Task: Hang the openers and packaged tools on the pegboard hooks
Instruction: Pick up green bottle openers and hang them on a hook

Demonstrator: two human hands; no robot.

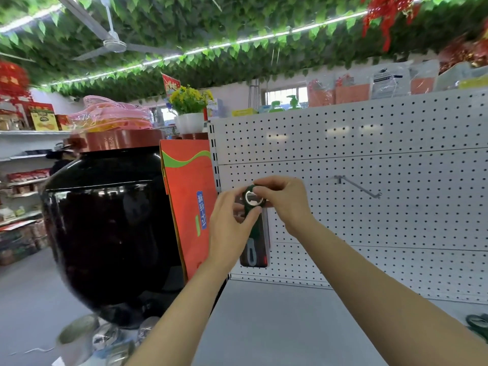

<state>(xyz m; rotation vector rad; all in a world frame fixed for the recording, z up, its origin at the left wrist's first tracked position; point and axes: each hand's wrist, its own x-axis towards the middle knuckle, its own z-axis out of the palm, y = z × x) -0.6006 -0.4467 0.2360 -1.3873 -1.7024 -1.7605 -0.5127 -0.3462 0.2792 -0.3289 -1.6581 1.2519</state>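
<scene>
A dark green bottle opener [252, 200] with a round metal head is held up against the left part of the white pegboard [369, 207]. My left hand [232, 228] pinches its neck from the left with thumb and fingers. My right hand [284, 200] pinches the top of its head from the right. Behind and below the opener hangs a dark packaged tool [254, 249], partly hidden by my hands. The hook under my hands is hidden. An empty metal hook [359, 186] juts from the board to the right.
A large black jar [105, 233] with a red lid stands at the left, beside an orange box [188, 204]. A grey shelf [264, 326] runs below the pegboard, with a dark green item [478, 322] at its right edge. Shiny tins [105, 339] lie at bottom left.
</scene>
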